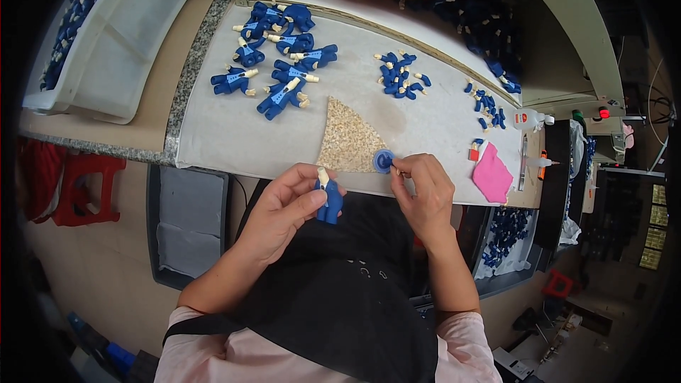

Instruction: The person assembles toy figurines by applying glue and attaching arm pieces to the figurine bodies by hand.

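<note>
My left hand (291,202) is closed around a blue figurine body (328,204) with a cream neck peg, held upright just in front of the table edge. My right hand (424,191) pinches its thumb and fingertips together beside a small round blue dish (383,162). Whatever sits between those fingertips is too small to make out. The dish rests at the corner of a fan-shaped, speckled tan mat (349,140). Small blue arm pieces with cream hands lie in one pile (401,75) beyond the dish and in another pile (488,106) at the right.
Several blue figurine bodies (284,96) lie at the back left of the white-covered table (234,128). At the right are a pink cloth (492,174), a white bottle (530,120) and an orange-handled tool (543,163). A white bin (135,50) stands far left; a shelf edge (425,50) borders the back.
</note>
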A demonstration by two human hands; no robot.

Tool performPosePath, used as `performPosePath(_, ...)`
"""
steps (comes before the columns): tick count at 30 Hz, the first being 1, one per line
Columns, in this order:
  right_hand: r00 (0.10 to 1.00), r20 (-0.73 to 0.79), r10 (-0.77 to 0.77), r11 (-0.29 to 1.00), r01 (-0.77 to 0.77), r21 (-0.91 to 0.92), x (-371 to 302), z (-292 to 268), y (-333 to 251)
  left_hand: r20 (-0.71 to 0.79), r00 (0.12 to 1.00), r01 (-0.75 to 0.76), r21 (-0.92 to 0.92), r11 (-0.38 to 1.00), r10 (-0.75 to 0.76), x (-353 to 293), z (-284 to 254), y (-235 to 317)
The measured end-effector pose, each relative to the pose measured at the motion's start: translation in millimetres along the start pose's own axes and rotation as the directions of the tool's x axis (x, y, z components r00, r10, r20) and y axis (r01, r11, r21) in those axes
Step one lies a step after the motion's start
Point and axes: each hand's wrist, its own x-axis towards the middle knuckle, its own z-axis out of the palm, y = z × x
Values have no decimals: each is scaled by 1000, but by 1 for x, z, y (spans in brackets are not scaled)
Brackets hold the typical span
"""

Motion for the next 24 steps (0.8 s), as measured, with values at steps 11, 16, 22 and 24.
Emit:
performPosePath(11, 998, 22, -61, 998, 61, 12, 2, -2, 2, 3, 1000, 1, 0, 1000, -1, 0, -2, -2)
performPosePath(16, 999, -31, 26, 999, -26, 27, -2, -11, 5, 12, 1000, 6, -7, 1000, -6, 0, -1, 0)
performPosePath(22, 999, -10, 46, 998, -46, 45, -4, -9, 5, 26, 1000, 11, -27, 1000, -10, 0, -1, -2)
performPosePath(24, 999, 1, 46, 998, -46, 35, -3, -8, 4, 22, 1000, 12, -27, 1000, -11, 1, -2, -2)
